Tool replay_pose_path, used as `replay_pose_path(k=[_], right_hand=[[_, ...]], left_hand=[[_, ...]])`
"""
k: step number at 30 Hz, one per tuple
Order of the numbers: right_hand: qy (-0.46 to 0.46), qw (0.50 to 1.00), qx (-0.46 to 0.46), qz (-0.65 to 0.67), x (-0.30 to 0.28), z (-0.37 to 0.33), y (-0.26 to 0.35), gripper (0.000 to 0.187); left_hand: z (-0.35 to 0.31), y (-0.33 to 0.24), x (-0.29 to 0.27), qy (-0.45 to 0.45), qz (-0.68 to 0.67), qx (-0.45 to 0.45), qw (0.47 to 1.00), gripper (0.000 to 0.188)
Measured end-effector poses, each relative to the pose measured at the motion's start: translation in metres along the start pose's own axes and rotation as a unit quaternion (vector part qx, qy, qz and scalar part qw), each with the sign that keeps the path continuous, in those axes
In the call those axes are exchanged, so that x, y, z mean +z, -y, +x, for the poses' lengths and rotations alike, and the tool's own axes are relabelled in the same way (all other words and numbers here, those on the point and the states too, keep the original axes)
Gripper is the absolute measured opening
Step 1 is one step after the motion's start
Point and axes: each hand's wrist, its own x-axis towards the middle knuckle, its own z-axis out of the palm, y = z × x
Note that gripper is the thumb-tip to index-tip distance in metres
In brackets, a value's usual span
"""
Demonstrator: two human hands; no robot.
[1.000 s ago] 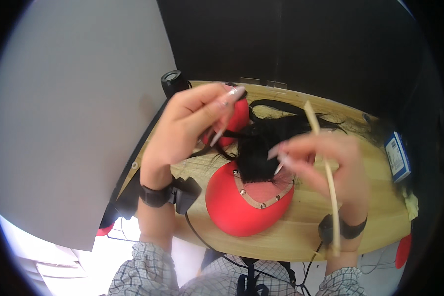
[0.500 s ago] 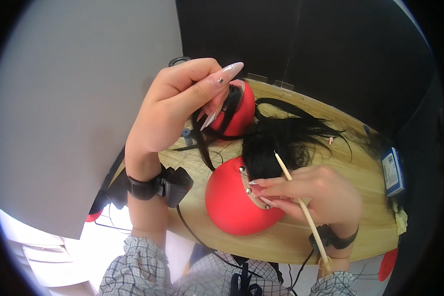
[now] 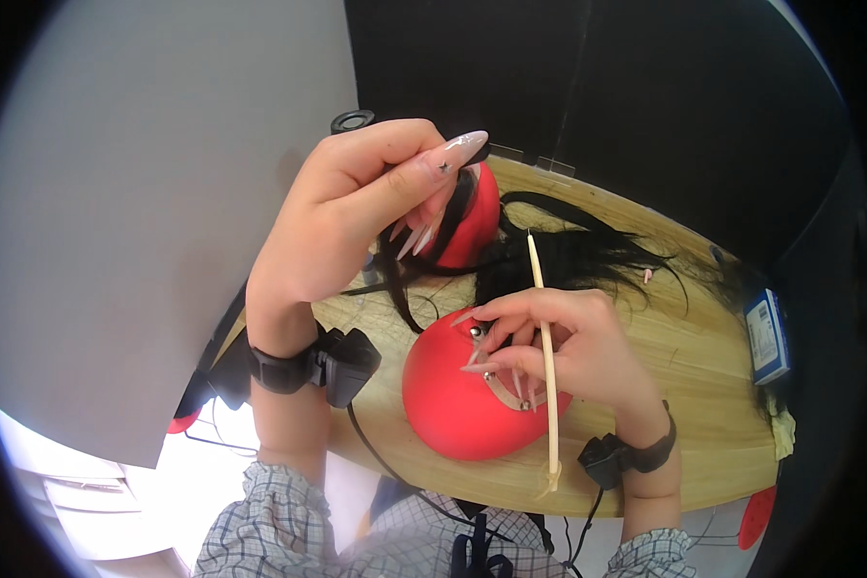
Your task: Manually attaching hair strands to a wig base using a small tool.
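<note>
My left hand (image 3: 356, 207) is raised at the left, its fingers pinched together with dark hair (image 3: 392, 279) at and below them; the fingertips' grip is partly hidden. My right hand (image 3: 578, 342) rests over the near red rounded form (image 3: 443, 405), fingertips at a pale strip (image 3: 501, 393) fixed there with silver round-headed pins. Tucked in that hand is a slim wooden-handled hook needle (image 3: 551, 414), its thin metal tip pointing away from me. Whether those fingertips also pinch hair cannot be made out. A bundle of black hair (image 3: 539, 255) lies just beyond.
Behind my left hand stands a second red rounded form (image 3: 482, 222) with black hair across it. A blue and white box (image 3: 768, 337) sits at the table's right edge. Dark panels (image 3: 588, 87) and a grey panel (image 3: 164, 193) enclose the wooden table (image 3: 694, 405).
My right hand has moved left and away from me along the pinned strip, and the hook needle has swung more upright. My left hand has shifted slightly right.
</note>
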Motion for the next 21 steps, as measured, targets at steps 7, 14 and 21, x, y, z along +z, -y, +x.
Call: replay_pose_path(k=[7, 14, 21], right_hand=[[-0.030, 0.989, 0.006, 0.142, -0.006, 0.011, -0.011, 0.012], [0.008, 0.971, 0.032, 0.236, -0.018, 0.032, -0.033, 0.015], [0.027, 0.979, 0.066, 0.189, -0.031, 0.053, -0.053, 0.017]], left_hand=[[-0.001, 0.001, -0.008, -0.023, -0.028, 0.029, 0.999, 0.030], [-0.002, -0.001, -0.007, 0.014, -0.055, 0.006, 0.998, 0.025], [-0.004, -0.004, 0.015, 0.062, -0.054, -0.010, 0.997, 0.023]])
